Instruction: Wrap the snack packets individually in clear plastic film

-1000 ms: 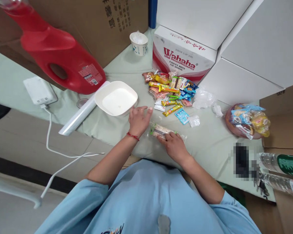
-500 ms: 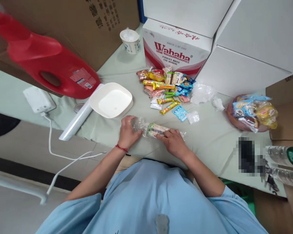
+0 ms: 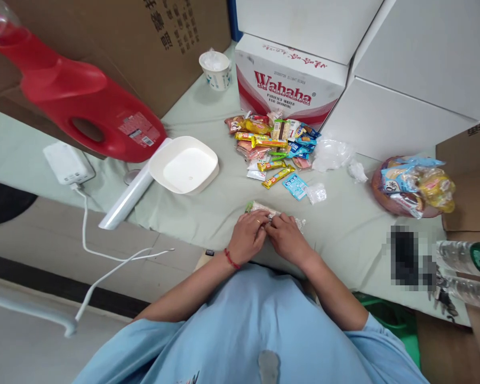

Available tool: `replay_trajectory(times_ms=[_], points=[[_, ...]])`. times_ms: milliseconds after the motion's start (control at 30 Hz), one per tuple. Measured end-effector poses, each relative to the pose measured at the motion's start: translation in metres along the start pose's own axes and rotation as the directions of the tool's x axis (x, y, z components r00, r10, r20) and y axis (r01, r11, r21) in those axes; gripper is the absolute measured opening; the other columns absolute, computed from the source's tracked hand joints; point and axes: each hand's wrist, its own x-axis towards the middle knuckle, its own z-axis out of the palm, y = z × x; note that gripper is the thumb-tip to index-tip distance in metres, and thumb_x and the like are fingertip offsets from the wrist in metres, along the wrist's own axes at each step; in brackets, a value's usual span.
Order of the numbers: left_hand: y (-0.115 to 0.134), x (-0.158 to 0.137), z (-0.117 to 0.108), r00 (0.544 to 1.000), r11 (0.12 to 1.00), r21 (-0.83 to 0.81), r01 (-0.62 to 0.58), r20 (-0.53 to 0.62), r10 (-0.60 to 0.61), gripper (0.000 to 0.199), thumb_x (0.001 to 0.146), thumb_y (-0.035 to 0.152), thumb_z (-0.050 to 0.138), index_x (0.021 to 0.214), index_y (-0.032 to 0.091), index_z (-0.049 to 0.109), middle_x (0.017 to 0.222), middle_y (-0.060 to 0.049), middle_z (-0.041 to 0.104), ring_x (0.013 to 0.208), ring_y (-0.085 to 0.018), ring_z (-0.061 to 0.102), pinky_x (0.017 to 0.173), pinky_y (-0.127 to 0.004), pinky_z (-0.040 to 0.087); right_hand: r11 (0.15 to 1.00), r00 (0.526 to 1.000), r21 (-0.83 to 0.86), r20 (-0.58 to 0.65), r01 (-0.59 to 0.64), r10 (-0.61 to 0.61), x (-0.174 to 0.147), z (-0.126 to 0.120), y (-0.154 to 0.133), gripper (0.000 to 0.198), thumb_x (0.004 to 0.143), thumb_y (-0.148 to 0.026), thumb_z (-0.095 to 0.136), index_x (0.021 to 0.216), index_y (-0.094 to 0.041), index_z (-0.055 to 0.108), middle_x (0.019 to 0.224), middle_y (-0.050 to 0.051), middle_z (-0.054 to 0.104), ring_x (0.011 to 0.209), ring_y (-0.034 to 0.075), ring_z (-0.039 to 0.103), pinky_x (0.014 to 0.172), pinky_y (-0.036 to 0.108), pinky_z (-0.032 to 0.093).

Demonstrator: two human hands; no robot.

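A wrapped snack bar (image 3: 260, 207), pale and grainy in clear film with a green-edged end, lies on the green cloth in front of me. My left hand (image 3: 250, 234), with a red cord at the wrist, is closed over its near side. Right beside it my right hand (image 3: 286, 234) is closed on the bar too, fingertips meeting the left ones. Both hands cover most of the bar; a bit of clear film sticks out at the right. Beyond it lie a blue packet (image 3: 295, 186) and a small clear packet (image 3: 316, 193).
A pile of wrapped snacks (image 3: 264, 141) lies before the Wahaba-style printed water carton (image 3: 292, 80). To the left are a white bowl (image 3: 164, 178), a plastic film roll (image 3: 124, 200), a red jug (image 3: 100, 106) and a power bank (image 3: 68, 162). A snack-filled bowl (image 3: 378, 192) and bottles (image 3: 456, 256) stand right.
My left hand has moved right, from the clear wrapper end onto the bar beside my right hand. The right hand has stayed nearly in place.
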Motion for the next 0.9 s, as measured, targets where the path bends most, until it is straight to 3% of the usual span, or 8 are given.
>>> replay_trajectory(times_ms=[67,133,233,300,433,533,633,900], points=[[-0.003,-0.006,0.008,0.998,0.994,0.09,-0.061,0.033,0.059,0.036,0.089,0.016,0.048,0.12,0.022,0.065,0.144,-0.01,0.066,0.14,-0.025,0.056,0.116,-0.049,0.043,0.984,0.998,0.17,-0.044,0.055,-0.048,-0.013,-0.003,0.008,0.032,0.103,-0.02,0.049,0.125,-0.024,0.072,0.109,0.01,0.069,0.105,0.024,0.055,0.092,0.038,0.043],[-0.01,-0.012,0.013,0.991,0.98,0.157,-0.126,0.065,0.117,0.044,0.088,0.016,0.05,0.13,0.02,0.062,0.153,-0.011,0.059,0.148,-0.026,0.048,0.121,-0.051,0.039,0.947,0.984,0.322,-0.171,0.013,0.045,-0.026,-0.005,0.019,0.035,0.105,-0.02,0.043,0.126,-0.024,0.071,0.109,0.008,0.07,0.103,0.022,0.059,0.093,0.036,0.047],[-0.019,-0.019,0.017,0.983,0.957,0.225,-0.181,0.069,0.169,0.052,0.085,0.012,0.051,0.136,0.019,0.06,0.158,-0.012,0.054,0.152,-0.026,0.044,0.124,-0.05,0.036,0.889,0.82,0.365,-0.391,-0.279,0.418,-0.039,-0.001,0.034,0.036,0.106,-0.033,0.043,0.13,-0.021,0.067,0.117,0.013,0.066,0.11,0.025,0.059,0.1,0.041,0.048],[-0.022,-0.021,0.02,0.981,0.945,0.261,-0.196,0.056,0.188,0.052,0.085,0.01,0.051,0.136,0.018,0.06,0.157,-0.012,0.054,0.152,-0.025,0.044,0.124,-0.05,0.037,0.852,0.733,0.325,-0.439,-0.411,0.52,-0.043,0.007,0.041,0.039,0.1,-0.044,0.055,0.126,-0.019,0.068,0.126,0.017,0.062,0.12,0.03,0.054,0.106,0.049,0.045],[-0.026,-0.021,0.023,0.967,0.912,0.324,-0.253,0.049,0.251,0.049,0.088,0.008,0.049,0.135,0.016,0.061,0.158,-0.012,0.054,0.153,-0.024,0.043,0.124,-0.048,0.038,0.858,0.797,0.374,-0.362,-0.351,0.484,-0.048,0.015,0.041,0.021,0.095,-0.039,0.061,0.097,-0.02,0.068,0.132,0.016,0.061,0.126,0.03,0.053,0.107,0.048,0.045],[-0.029,-0.022,0.025,0.953,0.886,0.355,-0.297,0.053,0.298,0.047,0.09,0.008,0.048,0.136,0.013,0.061,0.159,-0.013,0.052,0.154,-0.025,0.041,0.126,-0.047,0.037,0.761,0.805,0.558,-0.254,-0.331,0.536,-0.051,0.004,0.032,0.017,0.096,-0.038,0.057,0.095,-0.022,0.062,0.106,0.008,0.07,0.091,0.021,0.065,0.083,0.035,0.052],[-0.03,-0.024,0.029,0.947,0.873,0.376,-0.311,0.051,0.316,0.048,0.093,0.008,0.046,0.138,0.013,0.06,0.161,-0.014,0.05,0.155,-0.025,0.038,0.127,-0.047,0.036,0.678,0.781,0.639,-0.19,-0.362,0.595,-0.036,-0.016,0.017,0.02,0.095,-0.043,0.06,0.091,-0.024,0.059,0.075,-0.002,0.064,0.063,0.015,0.057,0.065,0.027,0.046],[-0.04,-0.026,0.042,0.932,0.893,0.283,-0.351,0.01,0.363,0.051,0.095,0.008,0.047,0.145,0.014,0.056,0.161,-0.019,0.047,0.16,-0.028,0.026,0.128,-0.052,0.035,0.86,0.868,0.314,-0.167,-0.403,0.468,0.057,-0.012,-0.021,0.008,0.094,-0.023,0.055,0.087,-0.022,0.058,0.078,0.0,0.065,0.072,0.018,0.06,0.069,0.028,0.04]])
